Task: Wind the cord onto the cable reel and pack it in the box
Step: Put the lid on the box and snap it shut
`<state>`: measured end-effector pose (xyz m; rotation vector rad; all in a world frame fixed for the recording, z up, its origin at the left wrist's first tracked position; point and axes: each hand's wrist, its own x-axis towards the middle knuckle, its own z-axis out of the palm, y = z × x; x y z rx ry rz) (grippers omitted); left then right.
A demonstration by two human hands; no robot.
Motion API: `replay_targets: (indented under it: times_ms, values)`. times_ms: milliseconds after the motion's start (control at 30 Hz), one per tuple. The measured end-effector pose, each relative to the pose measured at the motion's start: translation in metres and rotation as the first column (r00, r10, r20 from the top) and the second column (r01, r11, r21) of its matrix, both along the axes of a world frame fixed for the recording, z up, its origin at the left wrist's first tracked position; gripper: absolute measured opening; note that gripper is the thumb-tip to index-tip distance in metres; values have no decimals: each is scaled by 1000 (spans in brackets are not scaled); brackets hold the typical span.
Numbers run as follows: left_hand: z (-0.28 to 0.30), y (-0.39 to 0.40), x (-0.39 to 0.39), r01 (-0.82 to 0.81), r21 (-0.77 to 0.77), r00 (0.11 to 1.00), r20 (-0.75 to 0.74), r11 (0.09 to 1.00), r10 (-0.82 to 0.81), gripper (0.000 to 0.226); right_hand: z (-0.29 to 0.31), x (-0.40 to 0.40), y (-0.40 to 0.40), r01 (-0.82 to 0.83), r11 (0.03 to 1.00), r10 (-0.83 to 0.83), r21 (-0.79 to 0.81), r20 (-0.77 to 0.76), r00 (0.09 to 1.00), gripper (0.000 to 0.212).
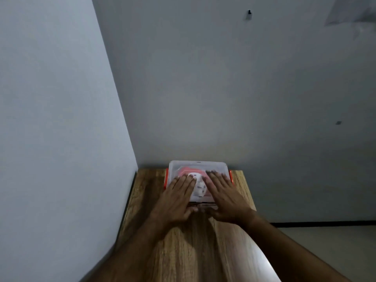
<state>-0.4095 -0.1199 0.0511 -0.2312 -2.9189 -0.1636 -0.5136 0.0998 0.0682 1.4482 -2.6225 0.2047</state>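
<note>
A clear plastic box (215, 166) with orange side latches stands at the far end of the wooden table, its translucent lid on top. Through the lid I see the cable reel (198, 185), white in the middle with a pink-red rim. My left hand (179, 195) lies flat on the left part of the lid, fingers straight. My right hand (222, 193) lies flat on the right part, fingers spread and straight. Both thumbs reach down over the near edge of the box. No cord shows outside the box.
The narrow wooden table (183, 251) runs away from me into a corner, with grey walls close on the left and behind the box. To the right the table edge drops to a pale floor (329, 245). A small black hook (249, 12) sits high on the back wall.
</note>
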Motion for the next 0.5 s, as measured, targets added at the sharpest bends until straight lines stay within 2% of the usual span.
replay_targets:
  times_ms: [67,133,200,333,500]
  values:
    - [-4,3,2,4,-31,995,103,1000,-1,86,-8,7,2,-14,990,21,140,-50,999,96]
    - [-2,6,1,-16,-40,997,81,999,19,82,-15,11,0,37,977,-30,210,-36,999,92]
    - [1,9,-1,-51,-66,996,70,997,56,75,-18,11,-2,74,976,-73,204,-8,997,89]
    - [2,10,-8,-162,-68,971,167,984,171,72,-19,4,-9,107,975,-114,193,28,993,87]
    - [9,7,-20,-189,-80,956,211,979,202,73,-16,-9,-16,123,970,-136,211,50,989,85]
